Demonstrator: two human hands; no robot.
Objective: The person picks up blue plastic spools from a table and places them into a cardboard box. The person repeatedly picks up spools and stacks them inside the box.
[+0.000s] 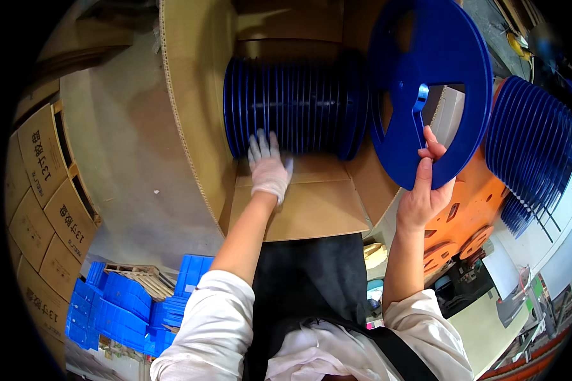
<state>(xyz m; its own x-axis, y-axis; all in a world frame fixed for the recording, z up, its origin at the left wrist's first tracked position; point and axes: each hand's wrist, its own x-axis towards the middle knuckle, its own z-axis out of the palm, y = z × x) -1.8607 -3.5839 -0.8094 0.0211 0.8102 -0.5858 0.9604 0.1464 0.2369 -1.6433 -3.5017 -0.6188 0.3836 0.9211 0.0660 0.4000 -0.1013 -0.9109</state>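
Observation:
An open cardboard box [199, 82] stands in front of me. Inside it a row of blue plastic reels [286, 105] is packed on edge, side by side. My left hand [270, 168], in a thin white glove, reaches into the box. Its fingers are stretched out, the tips at the lower edges of the reels. Ungloved, my right hand [429, 181] grips another blue reel [467, 63] at its lower rim, with fingers through a cutout. That reel is held up above the right side of the box and hides part of it.
More blue reels [534, 140] are lined up at the right, by an orange panel with holes [470, 197]. Closed cardboard boxes [41, 149] are stacked at the far left. Blue plastic bins [124, 298] and a wooden pallet [143, 279] lie at the lower left.

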